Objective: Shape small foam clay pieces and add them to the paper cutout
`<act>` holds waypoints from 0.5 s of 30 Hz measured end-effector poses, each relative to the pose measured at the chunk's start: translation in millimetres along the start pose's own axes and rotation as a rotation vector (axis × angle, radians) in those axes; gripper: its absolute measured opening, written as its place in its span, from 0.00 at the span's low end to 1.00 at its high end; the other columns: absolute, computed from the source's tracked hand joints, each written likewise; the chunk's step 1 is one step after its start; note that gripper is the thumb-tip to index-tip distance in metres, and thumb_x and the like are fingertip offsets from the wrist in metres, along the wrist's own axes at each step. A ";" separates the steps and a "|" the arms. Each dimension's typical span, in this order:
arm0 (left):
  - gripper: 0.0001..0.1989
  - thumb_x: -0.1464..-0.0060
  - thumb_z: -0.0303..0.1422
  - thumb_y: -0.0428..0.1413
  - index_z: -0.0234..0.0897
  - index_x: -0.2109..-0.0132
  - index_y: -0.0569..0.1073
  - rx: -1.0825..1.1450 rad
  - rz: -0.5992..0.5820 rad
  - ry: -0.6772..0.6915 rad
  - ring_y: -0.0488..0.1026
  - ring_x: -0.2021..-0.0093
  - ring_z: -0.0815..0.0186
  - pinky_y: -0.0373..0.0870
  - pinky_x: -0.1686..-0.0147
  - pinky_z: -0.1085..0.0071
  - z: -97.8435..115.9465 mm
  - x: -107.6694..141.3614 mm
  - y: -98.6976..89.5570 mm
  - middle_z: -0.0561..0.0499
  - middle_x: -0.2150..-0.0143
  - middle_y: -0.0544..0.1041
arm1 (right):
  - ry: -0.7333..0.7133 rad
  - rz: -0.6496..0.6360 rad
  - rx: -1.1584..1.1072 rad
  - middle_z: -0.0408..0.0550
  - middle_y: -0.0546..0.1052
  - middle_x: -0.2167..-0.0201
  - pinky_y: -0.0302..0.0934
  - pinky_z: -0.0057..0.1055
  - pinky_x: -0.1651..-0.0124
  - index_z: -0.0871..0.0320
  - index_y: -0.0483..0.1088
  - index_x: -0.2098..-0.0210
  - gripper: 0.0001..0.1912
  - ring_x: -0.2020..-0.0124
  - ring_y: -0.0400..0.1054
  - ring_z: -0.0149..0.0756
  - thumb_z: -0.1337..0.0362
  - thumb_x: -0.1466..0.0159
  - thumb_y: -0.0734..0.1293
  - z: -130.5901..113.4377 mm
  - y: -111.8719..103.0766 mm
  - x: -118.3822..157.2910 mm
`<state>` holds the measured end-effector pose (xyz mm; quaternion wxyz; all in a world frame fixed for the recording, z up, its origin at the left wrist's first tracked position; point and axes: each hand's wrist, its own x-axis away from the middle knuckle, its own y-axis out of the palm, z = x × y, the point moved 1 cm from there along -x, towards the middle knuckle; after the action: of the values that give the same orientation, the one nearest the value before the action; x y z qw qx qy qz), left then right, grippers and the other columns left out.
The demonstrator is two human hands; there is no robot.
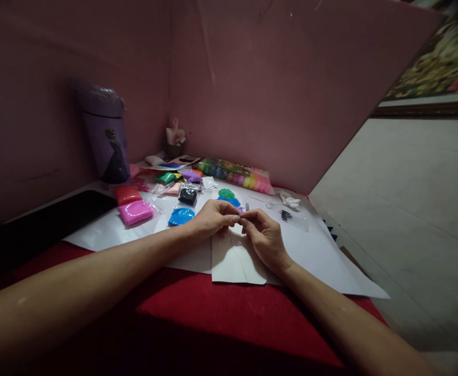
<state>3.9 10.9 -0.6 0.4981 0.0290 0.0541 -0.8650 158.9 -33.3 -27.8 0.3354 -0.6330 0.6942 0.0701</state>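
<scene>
My left hand (215, 216) and my right hand (266, 235) meet fingertip to fingertip above a white card (236, 263). Both are closed in a pinch. Whatever sits between the fingertips is small, dark and too hidden to name. Thin pencil-like lines run down the near part of the card. Beyond my fingers, a textured green patch (226, 194) and a blue patch (229, 201) lie on the card, with a bit of purple partly covered by my fingers. A packet of blue clay (181, 216) lies beside my left wrist.
Bags of black (187, 196), pink (136, 212) and red clay (127, 195) lie to the left. A long pack of coloured clay (236, 175) rests by the wall. A purple container (107, 138) stands at the back left. Crumpled tissue (290, 199) and clear plastic with black bits (286, 215) lie right.
</scene>
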 end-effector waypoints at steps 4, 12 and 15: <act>0.02 0.50 0.22 0.57 0.30 0.69 0.73 0.023 -0.002 0.011 0.62 0.87 0.75 0.58 0.86 0.78 -0.9 -0.1 0.2 0.58 0.84 0.67 | 0.009 -0.003 0.002 0.43 0.74 0.71 0.61 0.29 0.69 0.56 0.71 0.65 0.02 0.72 0.67 0.30 0.64 0.36 0.66 -0.1 -0.1 0.2; 0.02 0.51 0.23 0.60 0.30 0.68 0.74 0.030 0.039 0.012 0.63 0.87 0.77 0.60 0.85 0.80 1.3 1.3 0.3 0.58 0.83 0.69 | 0.011 0.005 -0.002 0.43 0.73 0.73 0.61 0.29 0.70 0.56 0.71 0.64 0.04 0.73 0.66 0.31 0.63 0.36 0.66 0.3 0.1 0.2; 0.02 0.50 0.22 0.59 0.29 0.67 0.74 0.037 0.039 -0.024 0.66 0.86 0.75 0.63 0.85 0.79 1.3 0.9 0.8 0.56 0.82 0.71 | 0.005 0.004 0.002 0.42 0.73 0.72 0.61 0.29 0.69 0.55 0.71 0.64 0.04 0.73 0.66 0.30 0.63 0.36 0.66 0.7 0.0 0.5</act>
<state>4.1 9.6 0.5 0.5148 0.0288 0.0317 -0.8562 159.1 -33.3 -28.7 0.3342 -0.6313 0.6965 0.0687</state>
